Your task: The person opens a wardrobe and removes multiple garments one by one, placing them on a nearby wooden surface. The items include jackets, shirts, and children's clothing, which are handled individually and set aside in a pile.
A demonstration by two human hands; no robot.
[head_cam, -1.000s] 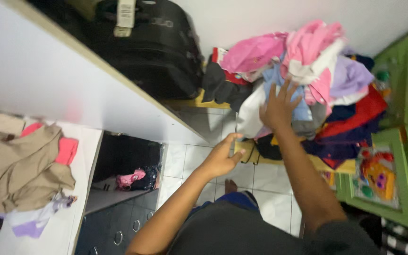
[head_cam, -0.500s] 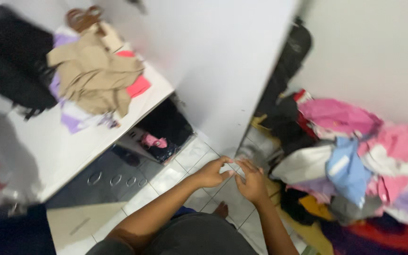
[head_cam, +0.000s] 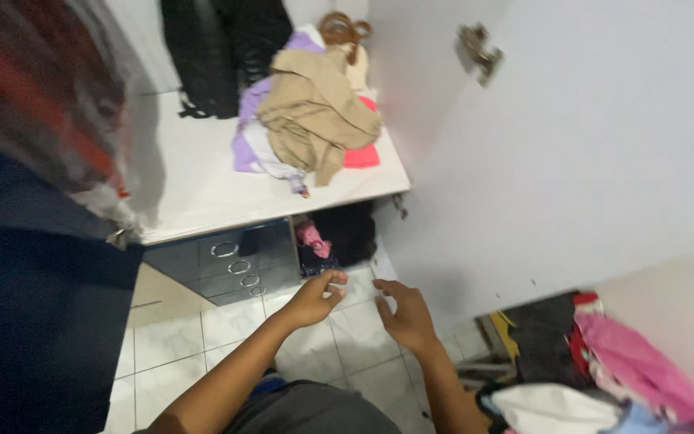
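Note:
My left hand (head_cam: pixel 316 297) and my right hand (head_cam: pixel 406 315) hover close together over the white tiled floor (head_cam: pixel 339 341), fingers loosely curled and apart, nothing in either. In front of them an open wardrobe shelf (head_cam: pixel 202 185) carries a heap of clothes: a beige garment (head_cam: pixel 319 120) on top, lilac cloth (head_cam: pixel 249 141) and a pink piece (head_cam: pixel 361 155) under it. A pile of pink, white and dark laundry (head_cam: pixel 604 370) lies to my right, apart from both hands.
The open white wardrobe door (head_cam: pixel 556 153) stands right of the shelf. Dark drawers with ring pulls (head_cam: pixel 234 265) sit under it, beside a low compartment holding dark and pink items (head_cam: pixel 323 239). Hanging garments under clear plastic (head_cam: pixel 34 120) fill the left.
The view has swung left from the laundry pile to the wardrobe shelf. My right hand left the pile and came in beside my left hand; both hold nothing.

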